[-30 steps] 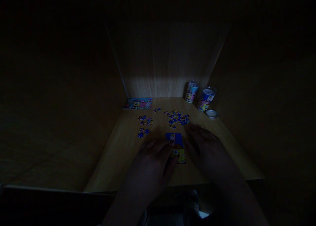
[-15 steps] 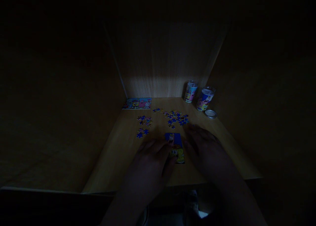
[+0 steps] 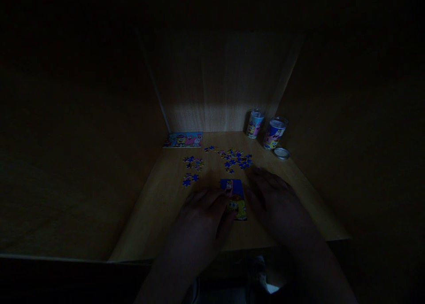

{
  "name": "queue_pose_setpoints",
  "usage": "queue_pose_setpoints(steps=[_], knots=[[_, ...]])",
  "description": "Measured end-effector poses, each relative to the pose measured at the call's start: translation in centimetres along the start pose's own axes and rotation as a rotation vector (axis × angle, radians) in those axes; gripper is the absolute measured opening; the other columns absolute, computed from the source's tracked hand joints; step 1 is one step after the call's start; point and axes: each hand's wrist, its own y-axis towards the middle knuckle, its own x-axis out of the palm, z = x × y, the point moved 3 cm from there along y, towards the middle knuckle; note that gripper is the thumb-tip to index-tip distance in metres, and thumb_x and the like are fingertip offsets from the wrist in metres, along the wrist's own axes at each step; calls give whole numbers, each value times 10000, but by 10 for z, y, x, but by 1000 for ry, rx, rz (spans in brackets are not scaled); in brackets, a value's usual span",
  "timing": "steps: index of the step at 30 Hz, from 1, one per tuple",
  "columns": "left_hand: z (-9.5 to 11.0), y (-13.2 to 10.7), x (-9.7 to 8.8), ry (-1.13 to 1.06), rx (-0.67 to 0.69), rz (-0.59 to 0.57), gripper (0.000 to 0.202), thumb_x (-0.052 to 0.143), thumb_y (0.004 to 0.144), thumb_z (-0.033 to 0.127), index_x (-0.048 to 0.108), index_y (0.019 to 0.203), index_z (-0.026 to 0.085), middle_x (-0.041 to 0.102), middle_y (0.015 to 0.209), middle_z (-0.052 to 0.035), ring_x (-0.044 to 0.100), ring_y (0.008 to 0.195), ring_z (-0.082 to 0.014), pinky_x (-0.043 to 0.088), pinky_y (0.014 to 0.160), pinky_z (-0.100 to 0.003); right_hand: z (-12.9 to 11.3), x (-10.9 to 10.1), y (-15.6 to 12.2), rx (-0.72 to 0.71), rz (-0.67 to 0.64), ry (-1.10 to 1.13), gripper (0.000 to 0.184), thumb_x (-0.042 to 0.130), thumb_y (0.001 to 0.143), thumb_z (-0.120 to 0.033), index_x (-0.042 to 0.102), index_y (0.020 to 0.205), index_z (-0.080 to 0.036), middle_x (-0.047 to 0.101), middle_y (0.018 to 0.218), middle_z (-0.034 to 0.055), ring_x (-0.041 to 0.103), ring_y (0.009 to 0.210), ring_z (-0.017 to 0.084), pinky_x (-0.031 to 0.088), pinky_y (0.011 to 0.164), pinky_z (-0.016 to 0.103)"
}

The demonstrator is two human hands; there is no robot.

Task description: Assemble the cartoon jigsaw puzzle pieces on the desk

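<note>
A joined section of jigsaw puzzle (image 3: 236,186) lies flat near the front of the wooden surface, showing a blue ground and yellow and pink cartoon figures. My left hand (image 3: 202,213) rests over its left edge, fingers curved and thumb apart, covering part of the picture. Along the right edge of the section, my right hand (image 3: 274,198) lies palm down with its fingers stretched forward. It appears to hold nothing. Loose puzzle pieces (image 3: 232,158) are spread just beyond both hands, and a smaller group of pieces (image 3: 191,179) lies to the left. The light is very dim.
Two cartoon-printed canisters with clear tops, a rear canister (image 3: 255,125) and a nearer canister (image 3: 275,133), stand at the back right. Before them lies a round metal lid (image 3: 282,153). A picture card (image 3: 183,140) sits at the back left. Wooden panels enclose three sides.
The view has shifted very slightly. Both hands keep nearly the same place around the puzzle section, and the loose pieces lie as before.
</note>
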Motion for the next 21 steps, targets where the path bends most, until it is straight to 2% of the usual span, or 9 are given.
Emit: queue_pose_setpoints(steps=[6, 13, 17, 21], knots=[[0, -1, 1, -4, -8, 2, 257, 663, 1089, 244, 758, 1328, 239, 791, 1349, -71, 732, 1220, -308, 605, 1117, -591, 1, 0, -1, -3, -3, -2, 524, 506, 1150, -403, 612, 1583, -129, 645, 1625, 169, 605, 1502, 367, 498, 1272, 615], [1, 0, -1, 13, 0, 6, 260, 686, 1077, 238, 764, 1324, 229, 800, 1331, -75, 741, 1203, -312, 622, 1092, -591, 3, 0, 0, 19, 70, 21, 614, 577, 1115, -428, 530, 1662, -152, 541, 1721, 171, 527, 1577, 365, 470, 1312, 590], [2, 1, -3, 19, 15, 18, 255, 679, 1075, 225, 765, 1315, 230, 805, 1320, -78, 751, 1184, -308, 636, 1069, -573, 2, 0, 0, 21, 74, 13, 616, 584, 1110, -426, 546, 1638, -111, 555, 1699, 192, 531, 1562, 370, 470, 1317, 574], [2, 1, -4, 28, 16, 23, 264, 700, 1059, 221, 767, 1314, 236, 805, 1328, -79, 758, 1181, -311, 637, 1070, -573, 3, 0, -1, 45, 78, 21, 594, 588, 1109, -438, 560, 1627, -147, 584, 1661, 191, 539, 1540, 381, 492, 1293, 592]])
